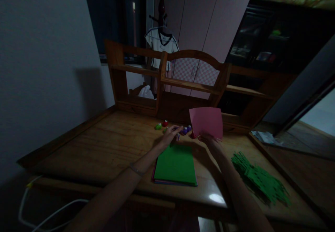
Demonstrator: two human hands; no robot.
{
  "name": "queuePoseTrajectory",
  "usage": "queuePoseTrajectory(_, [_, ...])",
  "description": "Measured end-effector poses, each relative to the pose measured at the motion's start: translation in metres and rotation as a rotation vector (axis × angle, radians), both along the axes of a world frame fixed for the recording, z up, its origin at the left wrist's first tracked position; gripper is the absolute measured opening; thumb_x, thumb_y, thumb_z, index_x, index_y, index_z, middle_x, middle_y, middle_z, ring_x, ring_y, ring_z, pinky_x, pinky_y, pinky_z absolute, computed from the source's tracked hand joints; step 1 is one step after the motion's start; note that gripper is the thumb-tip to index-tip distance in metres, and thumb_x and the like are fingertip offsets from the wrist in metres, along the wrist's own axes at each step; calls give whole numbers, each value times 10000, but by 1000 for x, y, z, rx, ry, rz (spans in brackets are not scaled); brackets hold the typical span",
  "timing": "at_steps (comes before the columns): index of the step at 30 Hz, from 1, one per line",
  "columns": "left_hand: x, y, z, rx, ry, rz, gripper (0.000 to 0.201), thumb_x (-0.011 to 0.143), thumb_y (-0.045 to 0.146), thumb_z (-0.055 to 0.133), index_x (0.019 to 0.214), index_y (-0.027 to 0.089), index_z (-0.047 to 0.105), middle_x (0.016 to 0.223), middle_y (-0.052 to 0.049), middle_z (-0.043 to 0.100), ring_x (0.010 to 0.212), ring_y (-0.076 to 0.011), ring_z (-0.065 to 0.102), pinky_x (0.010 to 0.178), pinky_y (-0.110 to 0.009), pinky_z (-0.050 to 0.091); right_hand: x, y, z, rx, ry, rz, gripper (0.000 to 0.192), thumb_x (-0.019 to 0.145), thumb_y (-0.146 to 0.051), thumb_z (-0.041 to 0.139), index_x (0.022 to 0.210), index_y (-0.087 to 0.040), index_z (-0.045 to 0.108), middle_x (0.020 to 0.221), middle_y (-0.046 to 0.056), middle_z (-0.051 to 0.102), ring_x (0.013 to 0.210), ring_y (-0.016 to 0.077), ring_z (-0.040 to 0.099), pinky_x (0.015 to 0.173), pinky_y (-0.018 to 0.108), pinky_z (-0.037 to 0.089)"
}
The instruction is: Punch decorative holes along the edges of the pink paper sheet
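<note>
On the wooden desk (117,137), near middle: a paper stack (175,164) lies flat, green on top, with pink and bluish edges peeping out at its near left corner.
Left hand (169,136): out over the far edge of the stack and right in among the little figures, fingers stretched forward and close together; whether anything is pinched at the tips, I cannot tell. A thin bracelet (136,169) rings the wrist.
Right hand (209,139): fingers closed on the near edge of the pink sheet, and it has a hold there.
Pink sheet (206,122): up off the desk, right of the stack, tilted and slightly bowed, its face towards us.
Little figures: a green one (158,127) and a red one (165,123) sit to the left, two purple ones (184,131) to the right of the left fingertips, and a red piece (193,135) tucks in by the sheet's left edge.
Cut green paper (260,179): fringed strips heaped on the right, beside the right forearm.
Far side: a wooden shelf unit (188,81) backs the desk, a white shirt (164,46) hanging beyond it.
</note>
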State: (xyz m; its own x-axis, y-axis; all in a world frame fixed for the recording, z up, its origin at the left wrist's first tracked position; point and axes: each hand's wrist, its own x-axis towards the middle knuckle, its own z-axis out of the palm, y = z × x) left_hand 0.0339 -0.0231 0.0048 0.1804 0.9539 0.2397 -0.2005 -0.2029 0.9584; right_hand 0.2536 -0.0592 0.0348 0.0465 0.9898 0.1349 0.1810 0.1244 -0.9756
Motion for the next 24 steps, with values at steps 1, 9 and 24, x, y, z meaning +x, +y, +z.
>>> queuePoseTrajectory(1, [0,0,1,6,-1,2,402,743,522,604,846,133,594,718,-28,636,418,-67,498,430,-196,380,1,1,-2,0,20,6,178,648,-361,623,689,-188,633,767,52,665,767,215,595,723,306,461])
queuePoseTrajectory(9, [-1,-4,5,6,63,3,430,761,544,575,807,118,616,628,-29,625,401,-85,475,421,-216,348,4,12,-16,-6,215,114,232,686,-371,642,741,-146,631,749,65,663,712,185,608,672,278,472])
queuePoseTrajectory(24, [-1,5,-5,4,-4,50,395,748,526,605,854,146,603,728,-27,641,390,-67,486,382,-201,367,10,23,-23,16,575,30,220,617,-286,779,743,-192,626,724,21,665,666,153,645,633,246,538])
